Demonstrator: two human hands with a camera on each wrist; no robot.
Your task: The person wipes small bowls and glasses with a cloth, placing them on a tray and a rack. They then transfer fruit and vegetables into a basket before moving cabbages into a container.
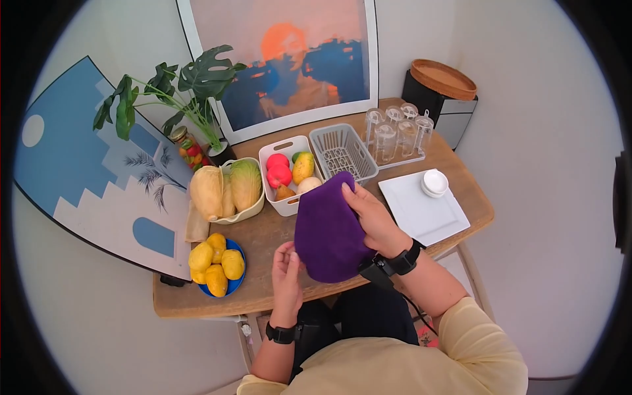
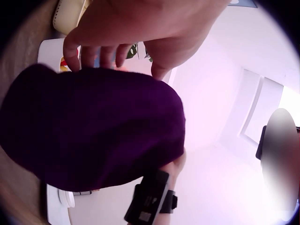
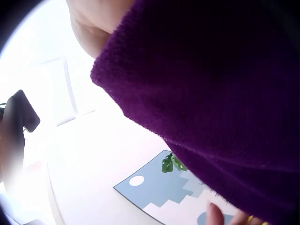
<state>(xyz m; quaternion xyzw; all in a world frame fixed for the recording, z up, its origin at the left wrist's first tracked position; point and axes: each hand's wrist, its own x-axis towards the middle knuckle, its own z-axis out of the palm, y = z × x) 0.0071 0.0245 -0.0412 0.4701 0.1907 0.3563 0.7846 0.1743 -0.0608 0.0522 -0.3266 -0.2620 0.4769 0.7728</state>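
Note:
A folded purple cloth (image 1: 331,230) with a fuzzy surface hangs over the front of the table. My right hand (image 1: 376,222) grips its right side, thumb on the near face and the other fingers hidden behind. At the cloth's left edge is my left hand (image 1: 287,280), its fingertips right at the border. In the left wrist view the fingers of that left hand (image 2: 145,28) reach down to the cloth's upper edge, thumb spread apart from them. The cloth (image 3: 211,89) fills much of the right wrist view and covers most of the right hand.
Yellow fruits (image 1: 216,263) lie in a blue bowl, left. Behind stand a vegetable basket (image 1: 253,209), a white fruit basket (image 1: 285,208), a grey basket (image 1: 342,148) and glasses (image 1: 398,135) on a rack. A white square plate (image 1: 411,210) with small white dishes (image 1: 434,183) sits right.

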